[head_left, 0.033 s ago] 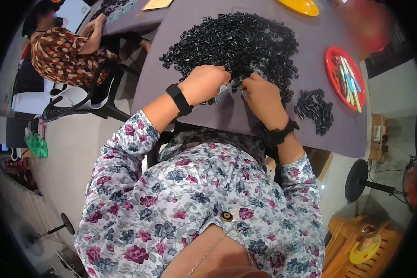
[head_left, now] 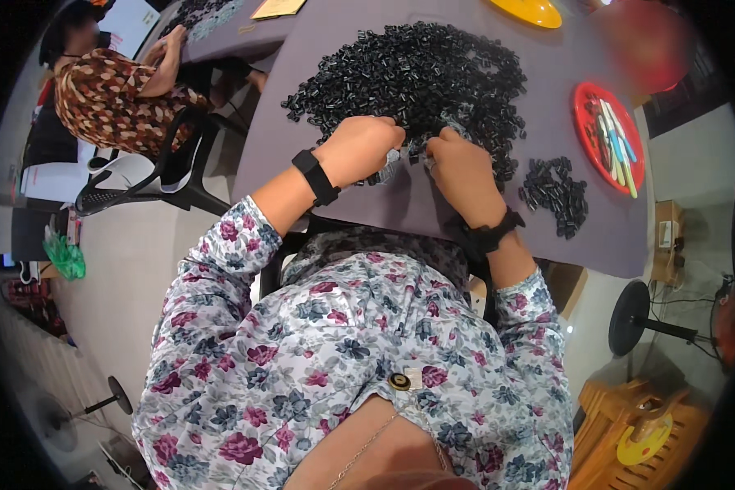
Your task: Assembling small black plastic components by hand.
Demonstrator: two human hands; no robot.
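Head view, read from left to right. At the far left, a co-worker in a brown patterned top [head_left: 110,94] sat at a second table, arms extended over it; a black armchair [head_left: 184,180] stood near. Next came the grey-purple tablecloth [head_left: 261,155] of the wearer's own table. Over its near portion lay the left hand [head_left: 361,149], a black band at its wrist, its fingers curled and their tips pressed together on a small translucent piece [head_left: 394,155] whose exact form was too fine to tell. Beyond and between the hands spread the broad pile of small black tubular pieces [head_left: 416,73], the material being handled, with its near edge at the fingertips. Opposite the left hand, and apart from it, the right hand [head_left: 464,167] had thumb and forefinger brought together in a pinch on a small pale piece [head_left: 429,163], partly covered by the fingers. Farther right lay a smaller heap of black pieces [head_left: 553,196], separate from the main pile, and a red oval tray [head_left: 581,114] bearing slender long-handled tools [head_left: 611,137].

The step in hand was judged to be two-handed fingertip work on single small pieces; the next move would call for a light, steady pinch and close coordination of both hands.
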